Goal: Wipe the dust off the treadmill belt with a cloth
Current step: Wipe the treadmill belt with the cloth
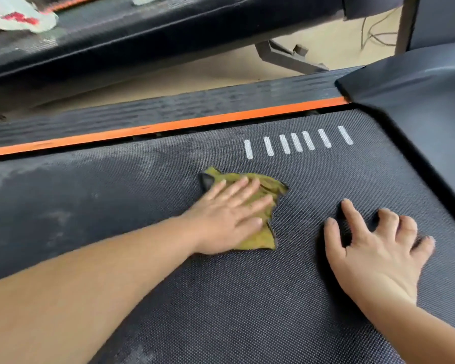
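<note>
Left hand (229,219) lies flat, fingers spread, pressing the cloth (260,206) mid-belt (247,298). Right hand (373,248) rests open at three o'clock. Dust remains toward nine and eleven o'clock; wiping looks partly done.

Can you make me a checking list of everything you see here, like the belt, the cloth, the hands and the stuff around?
Surface: treadmill belt dark and textured, with pale dusty patches at the left and far side.
Job's things: olive cloth lies crumpled on the belt.
Clutter: white bag with red print on the other treadmill behind.
Hands: left hand pressed flat on the cloth; right hand braced on the bare belt, fingers spread.
Cables: dark cables on the floor, top right.
Surroundings: orange strip along the side rail; white stripes on the belt.
</note>
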Demonstrator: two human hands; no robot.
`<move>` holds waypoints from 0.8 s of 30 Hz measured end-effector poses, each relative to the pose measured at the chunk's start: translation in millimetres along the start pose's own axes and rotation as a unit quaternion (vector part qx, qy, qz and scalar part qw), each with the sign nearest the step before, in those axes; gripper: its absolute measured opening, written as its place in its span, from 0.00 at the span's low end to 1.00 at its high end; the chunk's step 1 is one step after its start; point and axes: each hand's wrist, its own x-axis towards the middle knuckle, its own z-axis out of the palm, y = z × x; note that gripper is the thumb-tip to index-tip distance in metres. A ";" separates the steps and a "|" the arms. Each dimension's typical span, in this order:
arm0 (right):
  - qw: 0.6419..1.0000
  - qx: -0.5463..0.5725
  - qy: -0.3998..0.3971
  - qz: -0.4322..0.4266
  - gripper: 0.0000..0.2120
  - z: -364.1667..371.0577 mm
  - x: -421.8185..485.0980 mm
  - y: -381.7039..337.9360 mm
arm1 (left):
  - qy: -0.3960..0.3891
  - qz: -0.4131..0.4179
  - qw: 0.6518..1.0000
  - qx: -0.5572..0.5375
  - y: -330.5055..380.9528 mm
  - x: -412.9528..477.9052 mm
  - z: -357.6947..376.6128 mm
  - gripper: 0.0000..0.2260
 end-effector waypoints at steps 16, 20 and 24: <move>1.000 -0.012 -0.012 -0.007 0.31 1.6 -0.5 1.3 | 0.047 -0.137 0.989 0.031 -28.8 62.8 -12.5 0.31; 1.000 -0.015 -0.025 -0.004 0.31 0.5 2.8 1.4 | 0.079 -0.090 0.992 0.040 25.8 57.4 2.5 0.30; 1.000 -0.007 -0.021 -0.002 0.31 0.1 2.7 0.8 | 0.006 0.148 0.988 0.043 28.7 38.6 -8.9 0.25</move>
